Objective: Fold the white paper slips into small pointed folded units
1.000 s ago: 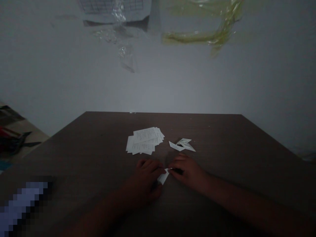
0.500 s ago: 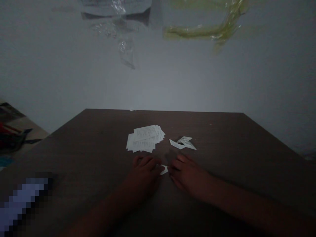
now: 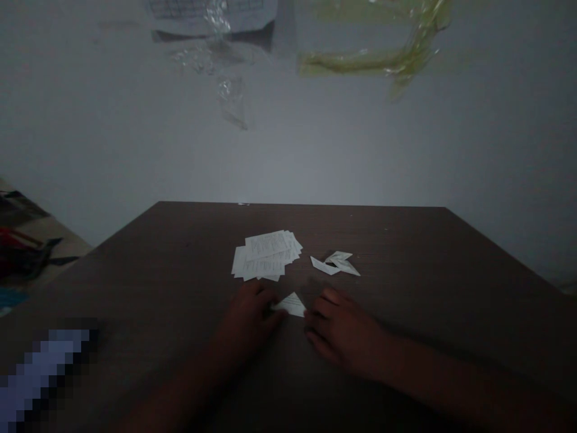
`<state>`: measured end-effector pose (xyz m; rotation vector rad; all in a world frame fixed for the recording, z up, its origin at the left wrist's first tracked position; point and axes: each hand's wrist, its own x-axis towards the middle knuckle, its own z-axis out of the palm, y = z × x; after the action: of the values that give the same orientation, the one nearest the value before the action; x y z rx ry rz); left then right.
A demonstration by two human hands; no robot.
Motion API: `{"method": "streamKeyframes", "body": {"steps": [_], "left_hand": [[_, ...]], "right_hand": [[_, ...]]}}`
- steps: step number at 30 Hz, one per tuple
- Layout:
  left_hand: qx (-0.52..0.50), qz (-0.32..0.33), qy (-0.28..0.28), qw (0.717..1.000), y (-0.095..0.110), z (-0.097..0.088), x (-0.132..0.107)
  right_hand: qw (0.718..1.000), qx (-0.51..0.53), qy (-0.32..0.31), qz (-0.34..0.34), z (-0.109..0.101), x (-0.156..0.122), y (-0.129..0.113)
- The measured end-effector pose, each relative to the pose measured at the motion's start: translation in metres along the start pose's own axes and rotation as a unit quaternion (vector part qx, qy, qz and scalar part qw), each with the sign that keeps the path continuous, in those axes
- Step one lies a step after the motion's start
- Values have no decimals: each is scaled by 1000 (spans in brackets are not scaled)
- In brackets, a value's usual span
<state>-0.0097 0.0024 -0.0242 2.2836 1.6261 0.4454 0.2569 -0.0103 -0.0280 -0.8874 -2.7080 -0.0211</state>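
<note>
A small folded white paper triangle (image 3: 291,304) lies on the dark wooden table (image 3: 428,258) between my hands. My left hand (image 3: 250,316) rests on the table with its fingertips curled onto the triangle's left edge. On the other side, my right hand (image 3: 345,331) lies low with its fingertips touching the right corner. Just beyond my left hand sits a fanned stack of printed paper slips (image 3: 265,255). Beyond my right hand lie a few folded paper pieces (image 3: 336,264).
A pale wall rises behind the table, with taped plastic sheets (image 3: 374,42) and a paper (image 3: 211,9) high on it. Dark clutter (image 3: 22,252) lies on the floor at the left. A blurred patch (image 3: 40,373) covers the lower left corner.
The paper between my hands has gone from a small sliver to a flat triangle lying on the table. My left hand has drawn slightly back and left; my right hand stays beside it.
</note>
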Motion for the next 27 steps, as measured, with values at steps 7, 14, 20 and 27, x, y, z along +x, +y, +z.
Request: {"method": "streamKeyframes", "body": {"steps": [7,14,20,27], "left_hand": [[-100,18,25,995,-1,3,3],[-155,15,31,987,-3,-2,2],[-134,37,19,990,-3,-2,5],[-62,84,16,994,3,0,-3]], "right_hand": [[1000,18,6,10,3,-1,-1],[1000,11,-4,6,2,-1,1],[1000,1,-1,6,4,1,2],[1000,-23,-1,9,4,4,-4]]}}
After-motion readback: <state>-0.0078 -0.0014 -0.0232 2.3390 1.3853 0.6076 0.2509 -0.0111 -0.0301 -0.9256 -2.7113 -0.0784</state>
